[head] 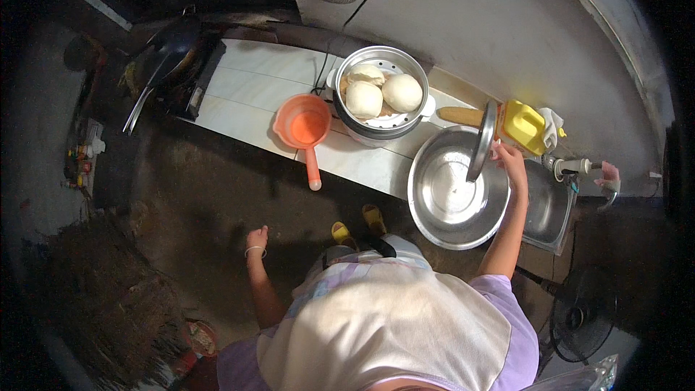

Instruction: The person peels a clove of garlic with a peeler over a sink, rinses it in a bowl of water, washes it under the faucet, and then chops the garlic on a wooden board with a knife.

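Observation:
My right hand (509,162) grips the knob of a metal pot lid (482,141), which is tilted nearly upright over a wide stainless steel basin (456,228). Left of the basin, an uncovered steamer pot (355,55) with white side handles holds several white steamed buns (402,93) on a perforated tray. An orange plastic dipper (304,126) rests on the tiled counter beside the pot, its handle past the front edge. My left hand (257,238), with a band at the wrist, hangs over the floor, away from the counter, fingers curled; no object shows in it.
A wok (171,46) with a long-handled metal utensil sits on the stove at the left. Behind the basin are a brush-like brown object (461,115) and a yellow jug (524,125). At right are a metal sink (545,206) and faucet; a fan (581,315) stands lower right.

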{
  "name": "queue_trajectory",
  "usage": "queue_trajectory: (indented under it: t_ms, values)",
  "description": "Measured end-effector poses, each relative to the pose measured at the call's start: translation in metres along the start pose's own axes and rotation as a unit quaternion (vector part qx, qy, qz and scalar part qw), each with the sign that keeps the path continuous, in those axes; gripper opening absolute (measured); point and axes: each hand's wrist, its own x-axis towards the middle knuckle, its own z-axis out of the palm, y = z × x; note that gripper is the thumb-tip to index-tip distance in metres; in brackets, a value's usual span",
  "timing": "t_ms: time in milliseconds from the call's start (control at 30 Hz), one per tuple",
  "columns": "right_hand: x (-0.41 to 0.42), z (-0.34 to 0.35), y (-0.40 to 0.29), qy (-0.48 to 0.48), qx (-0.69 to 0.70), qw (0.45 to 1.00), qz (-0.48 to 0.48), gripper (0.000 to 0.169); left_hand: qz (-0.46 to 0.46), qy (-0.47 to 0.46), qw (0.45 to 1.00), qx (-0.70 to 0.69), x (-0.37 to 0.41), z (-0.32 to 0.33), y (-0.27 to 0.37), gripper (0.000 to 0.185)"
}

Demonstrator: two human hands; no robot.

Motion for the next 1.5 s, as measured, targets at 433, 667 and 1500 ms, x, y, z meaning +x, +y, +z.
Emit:
queue_trajectory:
  t_ms: [433,667,1500]
  values:
    - [0.035,0.091,-0.161,-0.026,-0.332,0.886,-0.322,0.051,0.018,0.015,0.999,-0.028,-0.001,0.012,-0.020,0.050]
    - [0.073,0.197,-0.178,-0.066,-0.422,0.802,-0.418,0.042,-0.024,0.056,0.994,-0.094,-0.038,0.012,-0.031,0.049]
    - [-0.008,0.227,-0.203,-0.325,-0.139,0.830,-0.432,0.043,-0.195,0.199,0.927,-0.249,-0.234,0.013,-0.092,0.051]
